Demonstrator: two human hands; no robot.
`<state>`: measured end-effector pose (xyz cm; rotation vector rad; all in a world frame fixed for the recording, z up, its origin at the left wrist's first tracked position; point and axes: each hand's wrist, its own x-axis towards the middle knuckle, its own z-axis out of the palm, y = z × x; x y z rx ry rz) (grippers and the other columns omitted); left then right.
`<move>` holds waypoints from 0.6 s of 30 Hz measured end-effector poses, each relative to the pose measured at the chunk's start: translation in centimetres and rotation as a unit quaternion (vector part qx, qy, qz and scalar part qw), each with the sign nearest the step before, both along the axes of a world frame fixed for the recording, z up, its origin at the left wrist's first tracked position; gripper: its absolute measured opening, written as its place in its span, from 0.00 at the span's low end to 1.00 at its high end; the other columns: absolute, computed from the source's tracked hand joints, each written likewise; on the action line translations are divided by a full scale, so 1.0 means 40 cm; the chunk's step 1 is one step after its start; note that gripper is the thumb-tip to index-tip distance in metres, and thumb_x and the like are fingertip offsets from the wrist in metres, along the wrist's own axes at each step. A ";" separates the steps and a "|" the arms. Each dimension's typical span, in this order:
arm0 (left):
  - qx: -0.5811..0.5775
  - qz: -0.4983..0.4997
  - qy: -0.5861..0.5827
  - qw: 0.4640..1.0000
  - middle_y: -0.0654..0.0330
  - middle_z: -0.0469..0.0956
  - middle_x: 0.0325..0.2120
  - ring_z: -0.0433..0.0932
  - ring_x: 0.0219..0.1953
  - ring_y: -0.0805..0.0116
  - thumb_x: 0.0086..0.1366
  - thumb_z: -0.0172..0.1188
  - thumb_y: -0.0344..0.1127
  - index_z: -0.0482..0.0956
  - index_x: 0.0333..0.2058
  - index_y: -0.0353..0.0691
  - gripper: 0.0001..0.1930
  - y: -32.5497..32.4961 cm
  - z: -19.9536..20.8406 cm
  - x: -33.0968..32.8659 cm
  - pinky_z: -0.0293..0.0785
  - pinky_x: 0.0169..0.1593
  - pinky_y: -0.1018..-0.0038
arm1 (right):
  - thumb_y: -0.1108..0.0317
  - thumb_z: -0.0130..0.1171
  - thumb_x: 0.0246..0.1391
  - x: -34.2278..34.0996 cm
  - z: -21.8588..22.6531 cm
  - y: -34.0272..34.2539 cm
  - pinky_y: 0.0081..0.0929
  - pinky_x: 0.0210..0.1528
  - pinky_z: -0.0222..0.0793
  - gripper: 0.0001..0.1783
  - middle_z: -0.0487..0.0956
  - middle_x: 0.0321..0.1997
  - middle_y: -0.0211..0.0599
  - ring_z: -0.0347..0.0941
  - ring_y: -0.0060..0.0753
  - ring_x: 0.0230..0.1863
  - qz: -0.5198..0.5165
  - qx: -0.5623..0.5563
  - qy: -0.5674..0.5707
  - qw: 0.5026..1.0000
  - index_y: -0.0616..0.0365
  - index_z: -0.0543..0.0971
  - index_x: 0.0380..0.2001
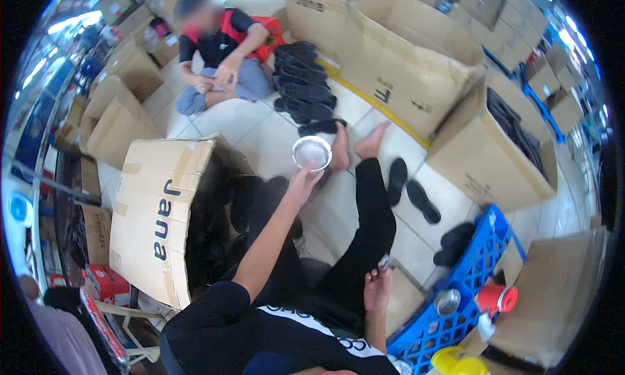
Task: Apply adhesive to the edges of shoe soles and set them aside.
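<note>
My left hand (306,180) reaches forward over my legs and grips a white round tub (311,138) by its near side; it looks pale inside. By my right thigh, my right hand (378,289) is raised with the fingers curled. A small shiny thing (384,262) shows at its fingertips, too small to name. Left of my legs lies a tipped cardboard box (146,212), its opening facing me, with dark shoe-like pieces (241,209) inside and at its mouth. Beyond the tub, several black shoe soles (303,82) lie in rows on the floor.
Black soles (424,202) lie right of my legs. A blue plastic crate (449,280) holds a metal cup (447,302) and a red container (498,298). Large cardboard boxes (410,56) stand ahead. Another person (221,62) sits cross-legged at far left.
</note>
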<state>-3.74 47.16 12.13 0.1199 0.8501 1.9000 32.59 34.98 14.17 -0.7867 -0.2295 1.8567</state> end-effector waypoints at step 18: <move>-0.078 -0.528 0.028 0.845 0.53 0.71 0.50 0.72 0.52 0.58 0.64 0.59 0.34 0.65 0.53 0.34 0.21 0.024 0.067 0.862 0.73 0.55 0.52 | 0.64 0.53 0.63 0.795 -0.300 -0.295 0.23 0.36 0.70 0.08 0.77 0.49 0.35 0.71 0.25 0.34 -0.608 0.034 -0.173 0.774 0.56 0.73 0.41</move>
